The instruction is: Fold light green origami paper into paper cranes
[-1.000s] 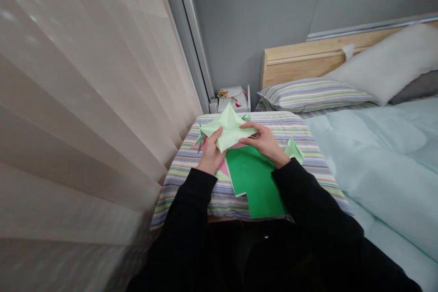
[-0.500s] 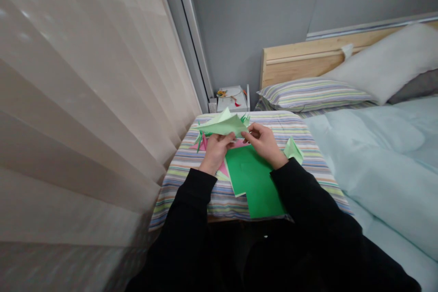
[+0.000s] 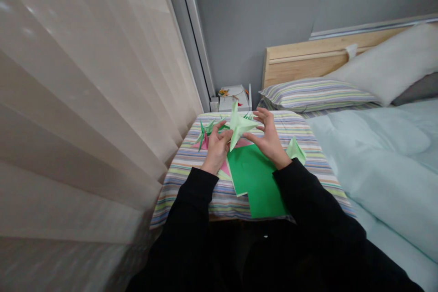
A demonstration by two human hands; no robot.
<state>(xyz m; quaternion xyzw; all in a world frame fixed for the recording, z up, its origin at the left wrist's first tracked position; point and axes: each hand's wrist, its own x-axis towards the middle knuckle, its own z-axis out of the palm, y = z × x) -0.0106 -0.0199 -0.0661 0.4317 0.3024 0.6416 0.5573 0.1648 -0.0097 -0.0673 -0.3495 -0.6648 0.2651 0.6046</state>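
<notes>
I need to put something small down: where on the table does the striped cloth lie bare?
Far right, between the right hand, light-green folded piece and striped pillow; also near left, between the curtain and the left sleeve. Crowded: the far left, with folded papers, and the middle, with green sheets.

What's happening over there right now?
A person's left hand pinches a pale green folded paper above a striped cloth. The right hand is open around its right-hand tip; contact is unclear. Dark green sheets lie below, with another folded piece to the right.
</notes>
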